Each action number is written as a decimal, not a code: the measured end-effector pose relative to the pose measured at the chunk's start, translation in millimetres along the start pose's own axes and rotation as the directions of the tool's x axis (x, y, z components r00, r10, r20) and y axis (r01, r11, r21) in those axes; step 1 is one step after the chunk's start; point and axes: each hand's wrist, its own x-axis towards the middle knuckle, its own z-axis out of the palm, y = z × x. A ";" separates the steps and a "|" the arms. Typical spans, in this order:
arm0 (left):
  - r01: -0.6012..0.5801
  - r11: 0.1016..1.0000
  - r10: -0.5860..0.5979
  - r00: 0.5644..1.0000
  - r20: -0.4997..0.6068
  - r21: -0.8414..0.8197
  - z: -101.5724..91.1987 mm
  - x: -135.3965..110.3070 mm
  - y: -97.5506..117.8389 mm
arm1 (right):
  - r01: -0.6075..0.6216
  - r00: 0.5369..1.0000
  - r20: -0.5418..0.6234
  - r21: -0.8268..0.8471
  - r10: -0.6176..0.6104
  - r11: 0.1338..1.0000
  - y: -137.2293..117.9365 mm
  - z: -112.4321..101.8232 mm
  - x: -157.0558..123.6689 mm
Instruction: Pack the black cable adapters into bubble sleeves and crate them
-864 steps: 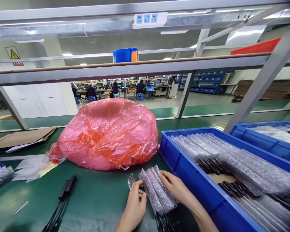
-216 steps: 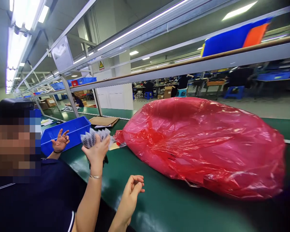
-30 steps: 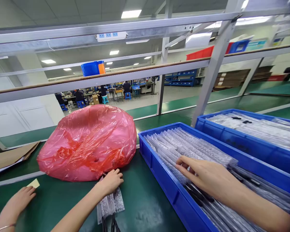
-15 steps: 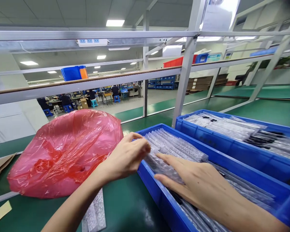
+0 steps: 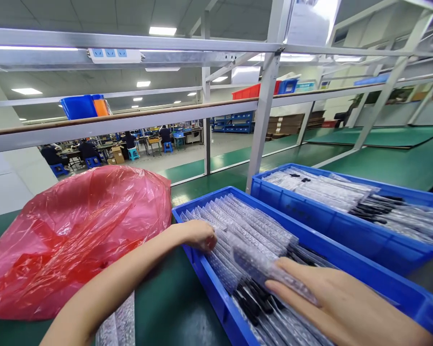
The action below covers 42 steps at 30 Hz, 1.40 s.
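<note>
A long blue bin (image 5: pixel 216 312) holds a row of clear bubble-wrap sleeves (image 5: pixel 216 211) with black rods or cables (image 5: pixel 252 298) sticking out of them. My right hand (image 5: pixel 332 288) grips one bubble-wrap sleeve (image 5: pixel 252 259) between thumb and fingers, tilted above the others. My left hand (image 5: pixel 199 235) is over the bin's left wall, its fingers curled down at the sleeves. What those fingers pinch, if anything, is hidden. Left of the bin lies a big crumpled pink plastic bag (image 5: pixel 94 226).
A second blue bin (image 5: pixel 310 221) with similar wrapped pieces stands behind to the right. Loose bubble-wrap strips (image 5: pixel 124 319) lie on the green tabletop (image 5: pixel 173 307) below my left forearm. A metal frame post (image 5: pixel 263 110) rises behind the bins. People sit at far benches.
My right hand has lifted a sleeve, and its fingers have closed on it. My left hand has moved down to the sleeves at the bin's left side. The view has shifted slightly right.
</note>
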 end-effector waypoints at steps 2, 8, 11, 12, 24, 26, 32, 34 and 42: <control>-0.039 0.999 0.040 0.998 0.054 -0.010 -2.4 13.9 -4.3 | 0.025 0.983 0.181 0.094 -0.041 0.995 -11.5 8.8 7.7; -0.123 0.986 0.142 0.972 0.185 -0.111 -7.3 34.0 -15.4 | 0.034 0.934 0.348 0.128 -0.077 0.991 -28.7 56.2 34.2; -0.139 0.980 0.163 0.970 0.178 -0.143 -5.9 35.4 -18.4 | 0.037 0.934 0.339 0.221 -0.112 0.975 -28.6 63.2 39.2; -0.143 0.978 0.168 0.971 0.169 -0.152 -5.3 35.2 -19.0 | 0.031 0.929 0.351 0.246 -0.119 0.969 -27.5 61.6 39.8; -0.175 0.957 0.195 0.979 0.063 -0.233 3.0 30.5 -21.0 | 0.040 0.898 0.406 0.312 -0.172 0.949 -18.9 89.6 44.2; -0.185 0.956 0.198 0.980 0.037 -0.229 3.9 28.9 -19.4 | 0.158 0.893 0.380 0.234 -0.240 0.959 -19.4 97.4 45.4; -0.196 0.963 0.190 0.981 -0.046 -0.184 8.9 18.2 -13.5 | 0.268 0.892 0.362 0.061 -0.272 0.961 -21.8 133.3 54.4; -0.178 0.970 0.166 0.983 -0.078 -0.166 13.0 14.6 -11.4 | 0.297 0.887 0.363 0.027 -0.286 0.954 -22.0 141.7 55.2; -0.017 0.976 -0.048 0.956 -0.289 -0.216 13.3 -21.4 -29.6 | 0.358 0.838 0.406 0.095 -0.364 0.929 -11.7 110.5 49.4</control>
